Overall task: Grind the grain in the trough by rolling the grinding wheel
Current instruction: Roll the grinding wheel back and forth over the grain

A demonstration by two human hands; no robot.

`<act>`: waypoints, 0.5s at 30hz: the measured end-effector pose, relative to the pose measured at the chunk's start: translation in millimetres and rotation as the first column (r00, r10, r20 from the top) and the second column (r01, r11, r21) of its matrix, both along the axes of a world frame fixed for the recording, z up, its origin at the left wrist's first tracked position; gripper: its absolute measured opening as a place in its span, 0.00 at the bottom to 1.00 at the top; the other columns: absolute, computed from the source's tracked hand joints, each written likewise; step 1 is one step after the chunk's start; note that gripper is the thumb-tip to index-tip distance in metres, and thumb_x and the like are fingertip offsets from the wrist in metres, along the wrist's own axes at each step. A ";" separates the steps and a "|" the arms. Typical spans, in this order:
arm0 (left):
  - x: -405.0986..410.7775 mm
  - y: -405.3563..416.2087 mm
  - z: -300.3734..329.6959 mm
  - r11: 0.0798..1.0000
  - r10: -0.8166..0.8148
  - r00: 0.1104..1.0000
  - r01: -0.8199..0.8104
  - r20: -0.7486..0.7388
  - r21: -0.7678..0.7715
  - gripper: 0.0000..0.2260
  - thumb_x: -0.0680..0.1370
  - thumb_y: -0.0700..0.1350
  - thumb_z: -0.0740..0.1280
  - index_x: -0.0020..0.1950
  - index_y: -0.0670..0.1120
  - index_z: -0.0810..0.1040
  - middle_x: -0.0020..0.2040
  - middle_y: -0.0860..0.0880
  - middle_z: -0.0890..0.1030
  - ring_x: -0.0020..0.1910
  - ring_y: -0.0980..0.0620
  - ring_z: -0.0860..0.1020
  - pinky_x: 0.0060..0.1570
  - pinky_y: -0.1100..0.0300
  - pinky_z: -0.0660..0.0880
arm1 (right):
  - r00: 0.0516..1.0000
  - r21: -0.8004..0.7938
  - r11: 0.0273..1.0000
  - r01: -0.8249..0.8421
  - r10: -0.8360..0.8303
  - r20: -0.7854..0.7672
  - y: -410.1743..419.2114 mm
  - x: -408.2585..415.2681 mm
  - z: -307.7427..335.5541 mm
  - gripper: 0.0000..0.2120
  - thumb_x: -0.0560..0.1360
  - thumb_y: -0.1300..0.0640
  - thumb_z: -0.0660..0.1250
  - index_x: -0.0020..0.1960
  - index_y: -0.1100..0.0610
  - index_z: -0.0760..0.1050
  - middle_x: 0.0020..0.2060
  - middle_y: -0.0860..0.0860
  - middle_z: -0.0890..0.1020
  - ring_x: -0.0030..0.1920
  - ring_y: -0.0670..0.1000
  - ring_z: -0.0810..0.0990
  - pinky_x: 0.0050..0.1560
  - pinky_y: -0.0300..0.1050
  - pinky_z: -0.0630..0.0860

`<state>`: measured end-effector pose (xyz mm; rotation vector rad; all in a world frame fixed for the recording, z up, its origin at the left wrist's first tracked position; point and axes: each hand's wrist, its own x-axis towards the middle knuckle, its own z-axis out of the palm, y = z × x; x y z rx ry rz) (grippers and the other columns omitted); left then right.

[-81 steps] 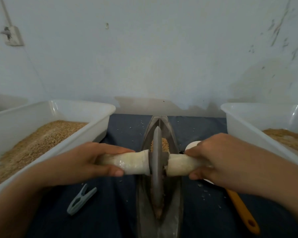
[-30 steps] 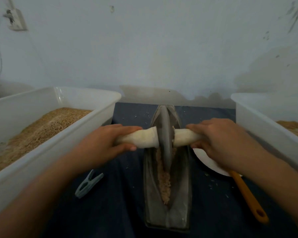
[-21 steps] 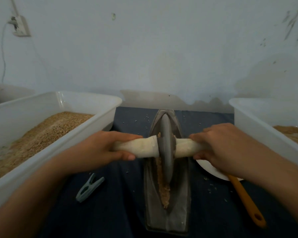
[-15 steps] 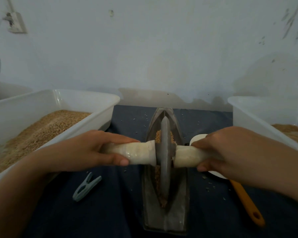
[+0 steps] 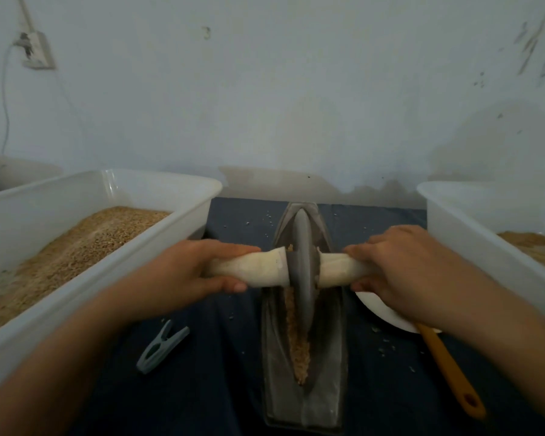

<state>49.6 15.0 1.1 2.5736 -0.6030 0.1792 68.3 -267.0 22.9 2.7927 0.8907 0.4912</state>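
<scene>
with both hands, left hand [image 5: 189, 272] and right hand [image 5: 400, 272], gripping the cream wooden axle handle [image 5: 255, 272], the grey metal grinding wheel [image 5: 302, 272] sits mid-trough in the long dark metal trough [image 5: 331, 357]; the rolling step is under way, and next it likely needs a pull over the tan grain [image 5: 298, 344] nearer than the wheel.

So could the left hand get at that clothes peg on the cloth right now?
Probably yes: the clothes peg lies in the open just below the left hand, nothing over it. But that hand grips the wheel's handle and must let go first.

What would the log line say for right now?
left hand grips handle | right hand grips handle | wheel in trough | grain near end
</scene>
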 end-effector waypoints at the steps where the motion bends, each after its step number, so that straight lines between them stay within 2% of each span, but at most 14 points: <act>1: -3.8 3.4 5.0 0.998 -0.048 0.995 0.044 -0.087 -0.040 0.22 0.71 0.56 0.69 0.64 0.66 0.70 0.54 0.63 0.80 0.53 0.65 0.76 0.55 0.65 0.71 | 0.998 -0.005 1.000 -0.009 0.009 -0.054 -2.0 -6.9 7.3 0.16 0.74 0.39 0.61 0.59 0.42 0.71 0.46 0.42 0.79 0.46 0.43 0.75 0.44 0.38 0.63; 4: -14.6 9.6 17.8 0.985 -0.171 0.964 0.159 -0.204 -0.073 0.21 0.70 0.63 0.69 0.62 0.70 0.71 0.56 0.66 0.79 0.56 0.66 0.76 0.56 0.68 0.71 | 0.971 0.049 0.999 -0.012 0.023 -0.238 -8.6 -25.0 21.8 0.15 0.71 0.37 0.64 0.54 0.42 0.73 0.32 0.43 0.73 0.34 0.40 0.70 0.33 0.35 0.62; 6: -17.1 10.0 20.4 0.983 -0.185 0.963 0.177 -0.197 -0.054 0.23 0.67 0.67 0.66 0.62 0.73 0.68 0.56 0.68 0.78 0.56 0.67 0.76 0.55 0.70 0.71 | 0.968 0.062 0.998 -0.002 0.018 -0.252 -9.3 -27.7 22.8 0.15 0.71 0.37 0.64 0.55 0.41 0.73 0.31 0.44 0.72 0.33 0.40 0.70 0.32 0.35 0.62; 8: -14.6 6.2 16.4 0.990 -0.139 0.980 0.133 -0.141 -0.050 0.20 0.69 0.67 0.66 0.61 0.74 0.69 0.55 0.68 0.78 0.55 0.68 0.75 0.54 0.71 0.71 | 0.975 0.077 0.997 0.015 0.003 -0.222 -6.5 -21.1 16.8 0.16 0.73 0.39 0.64 0.58 0.42 0.72 0.36 0.43 0.75 0.38 0.41 0.73 0.37 0.36 0.67; 10: -8.3 -0.1 6.3 0.999 -0.046 0.999 0.045 -0.027 -0.013 0.20 0.69 0.63 0.65 0.60 0.74 0.67 0.53 0.64 0.79 0.53 0.65 0.76 0.52 0.69 0.71 | 0.991 0.092 0.995 0.033 -0.020 -0.134 -1.2 -8.9 6.2 0.16 0.75 0.41 0.62 0.62 0.41 0.71 0.48 0.43 0.79 0.48 0.45 0.76 0.47 0.40 0.70; 13: 2.8 -9.7 -12.0 0.993 0.080 0.973 -0.098 0.217 0.072 0.23 0.74 0.53 0.67 0.66 0.65 0.64 0.50 0.57 0.76 0.48 0.57 0.73 0.49 0.62 0.68 | 0.997 0.105 0.993 0.052 -0.058 0.054 4.7 9.9 -13.2 0.21 0.78 0.43 0.58 0.70 0.43 0.63 0.60 0.44 0.76 0.58 0.47 0.73 0.56 0.41 0.65; 15: 7.4 -13.7 -19.2 0.987 0.100 0.939 -0.137 0.330 0.090 0.25 0.75 0.50 0.68 0.69 0.59 0.65 0.50 0.54 0.75 0.48 0.56 0.72 0.49 0.61 0.68 | 0.992 0.123 0.990 0.071 -0.082 0.092 5.0 16.8 -20.6 0.24 0.79 0.44 0.56 0.73 0.46 0.58 0.65 0.44 0.72 0.62 0.47 0.70 0.61 0.40 0.61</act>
